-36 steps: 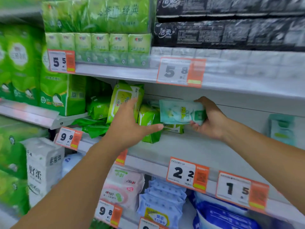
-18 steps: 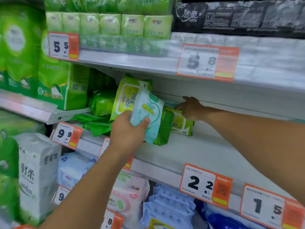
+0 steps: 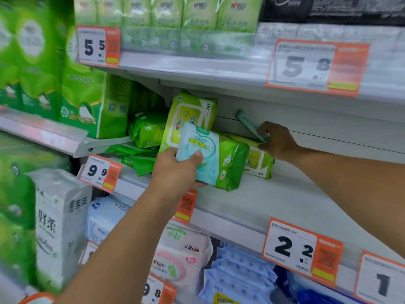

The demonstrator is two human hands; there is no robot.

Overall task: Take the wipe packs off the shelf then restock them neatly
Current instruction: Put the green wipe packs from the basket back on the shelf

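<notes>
The middle shelf (image 3: 274, 200) is bounded above by an upper shelf (image 3: 197, 69) carrying a row of green tissue packs (image 3: 166, 12), six of which are counted across its front. To the left, a large green tissue bundle (image 3: 96, 106) closes off the bay. Small green wipe packs (image 3: 146, 130) are piled loosely behind it.

Two large green wipe packs are stored on the middle shelf: one standing tilted (image 3: 190, 113) and one lying flat (image 3: 258, 161); a third green pack (image 3: 232, 165) stands in front of them.

A pale teal wipe pack (image 3: 201, 150) is gripped in the left hand (image 3: 175, 170), thumb across its face, in front of the green packs. A second teal pack (image 3: 249, 126) is pinched edge-on by the right hand (image 3: 278, 141) against the back panel.

Three price tags (image 3: 300, 249) are visible on the middle shelf edge.
</notes>
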